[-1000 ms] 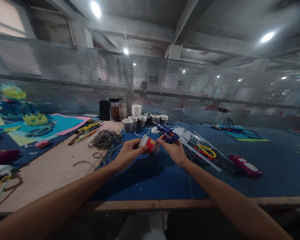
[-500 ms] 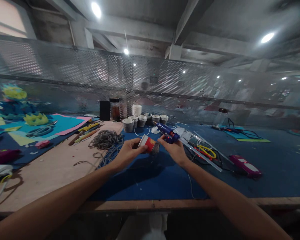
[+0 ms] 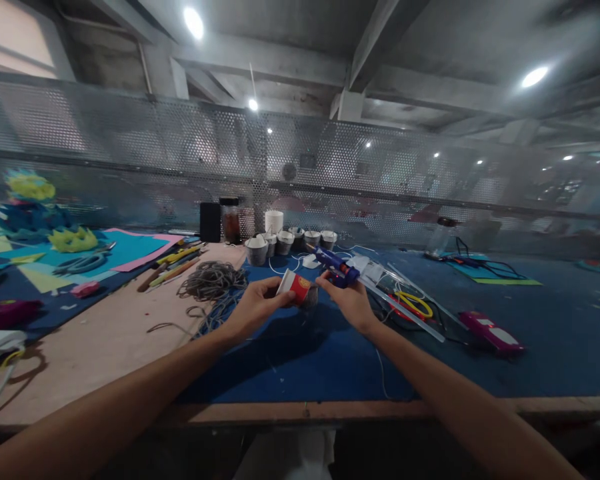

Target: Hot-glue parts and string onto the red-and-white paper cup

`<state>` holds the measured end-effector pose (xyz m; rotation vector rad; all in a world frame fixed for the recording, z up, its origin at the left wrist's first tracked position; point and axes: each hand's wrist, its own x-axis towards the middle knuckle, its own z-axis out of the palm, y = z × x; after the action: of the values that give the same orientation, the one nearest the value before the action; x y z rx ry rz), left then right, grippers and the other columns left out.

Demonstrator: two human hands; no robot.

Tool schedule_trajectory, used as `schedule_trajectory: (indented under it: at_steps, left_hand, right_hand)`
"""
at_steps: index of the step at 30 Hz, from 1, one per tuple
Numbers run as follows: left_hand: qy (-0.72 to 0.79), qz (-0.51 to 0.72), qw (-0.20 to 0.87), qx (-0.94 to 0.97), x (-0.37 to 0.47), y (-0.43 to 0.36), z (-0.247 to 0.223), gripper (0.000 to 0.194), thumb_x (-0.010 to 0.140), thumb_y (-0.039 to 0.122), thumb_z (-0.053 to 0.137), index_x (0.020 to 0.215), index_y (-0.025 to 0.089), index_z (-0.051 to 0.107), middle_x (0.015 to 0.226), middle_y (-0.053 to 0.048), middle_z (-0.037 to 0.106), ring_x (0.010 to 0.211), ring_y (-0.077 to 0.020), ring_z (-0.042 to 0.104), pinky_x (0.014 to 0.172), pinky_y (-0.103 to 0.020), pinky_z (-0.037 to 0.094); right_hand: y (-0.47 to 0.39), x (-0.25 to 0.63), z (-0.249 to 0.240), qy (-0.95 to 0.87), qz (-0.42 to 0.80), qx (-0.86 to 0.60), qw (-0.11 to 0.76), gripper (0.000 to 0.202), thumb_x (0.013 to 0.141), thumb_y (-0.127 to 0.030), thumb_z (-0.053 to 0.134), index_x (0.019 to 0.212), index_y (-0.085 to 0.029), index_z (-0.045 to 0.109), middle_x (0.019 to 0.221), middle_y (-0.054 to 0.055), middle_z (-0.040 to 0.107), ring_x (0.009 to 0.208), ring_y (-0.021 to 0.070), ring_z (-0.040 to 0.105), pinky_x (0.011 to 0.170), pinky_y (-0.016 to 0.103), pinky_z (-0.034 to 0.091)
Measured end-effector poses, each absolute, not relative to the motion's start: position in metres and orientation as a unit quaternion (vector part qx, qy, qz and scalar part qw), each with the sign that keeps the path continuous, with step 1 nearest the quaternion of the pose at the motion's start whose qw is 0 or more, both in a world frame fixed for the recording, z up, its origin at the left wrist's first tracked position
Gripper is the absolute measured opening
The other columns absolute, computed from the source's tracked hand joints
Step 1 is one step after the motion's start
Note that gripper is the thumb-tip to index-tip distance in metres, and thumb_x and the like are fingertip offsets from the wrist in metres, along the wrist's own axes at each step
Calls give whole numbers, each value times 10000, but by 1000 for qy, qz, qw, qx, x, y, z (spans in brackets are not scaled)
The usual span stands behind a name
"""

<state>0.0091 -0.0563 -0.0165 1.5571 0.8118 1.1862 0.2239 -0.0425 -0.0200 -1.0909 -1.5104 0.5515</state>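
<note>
My left hand grips a red and white paper cup, tilted, between thumb and fingers just above the table. Grey cord is wound around the cup's lower end, which faces right. My right hand is closed around a blue hot glue gun, whose nozzle points up and left, past the cup. A small red light glows on the gun, and a clear glue stick trails from its back. My right fingertips are close to the cord-wrapped end; I cannot tell whether they touch it.
Left of my hands lies a heap of grey cord. Several cord-wrapped cups stand behind, beside a stack of white cups and a dark jar. Yellow and red cable and a purple tool lie right; scissors lie left.
</note>
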Motion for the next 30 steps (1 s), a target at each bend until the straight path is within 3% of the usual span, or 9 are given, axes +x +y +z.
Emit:
schedule_trajectory:
  at_steps: [4, 9, 14, 22, 26, 30]
  left_hand:
    - [348, 495, 475, 639, 7, -53, -17, 344, 763, 389, 787, 1021, 162, 771, 918, -71, 771, 804, -228, 702, 742, -312, 557]
    - [378, 546, 446, 600, 5, -45, -19, 307, 715, 378, 827, 903, 145, 760, 820, -42, 755, 773, -217, 689, 745, -298, 537]
    - [381, 572, 442, 576, 2, -40, -21, 356, 780, 449, 782, 984, 158, 757, 885, -43, 764, 796, -209, 693, 759, -292, 531]
    - [393, 589, 391, 588, 0, -45, -14, 327, 780, 430, 777, 944, 148, 766, 814, -32, 745, 718, -183, 638, 616, -242, 461]
    - [392, 604, 368, 588, 0, -44, -13, 371, 784, 429, 774, 1016, 139, 767, 885, -43, 754, 754, -188, 642, 643, -245, 472]
    - [389, 603, 362, 595, 0, -42, -17, 397, 806, 426, 757, 1066, 126, 760, 900, -52, 749, 750, -185, 635, 638, -248, 465]
  right_hand:
    - [-46, 223, -16, -638, 241, -467, 563, 383, 778, -573, 704, 857, -199, 743, 811, 39, 734, 729, 218, 662, 714, 346, 525]
    - [-49, 226, -15, -633, 202, -487, 567, 413, 815, -591, 684, 904, -191, 741, 627, 17, 650, 609, 208, 606, 670, 354, 504]
    - [-53, 227, -16, -657, 227, -479, 536, 422, 838, -613, 662, 862, -194, 707, 542, -19, 563, 546, 183, 562, 605, 321, 465]
    - [-57, 221, -21, -713, 193, -442, 510, 392, 852, -593, 663, 755, -213, 664, 609, -3, 625, 581, 177, 555, 602, 305, 439]
    - [-56, 220, -24, -732, 155, -428, 507, 383, 866, -580, 661, 832, -199, 683, 734, 19, 679, 654, 184, 582, 647, 302, 447]
    - [-54, 221, -26, -740, 137, -430, 499, 395, 866, -586, 662, 818, -194, 672, 711, 20, 670, 641, 184, 584, 637, 299, 449]
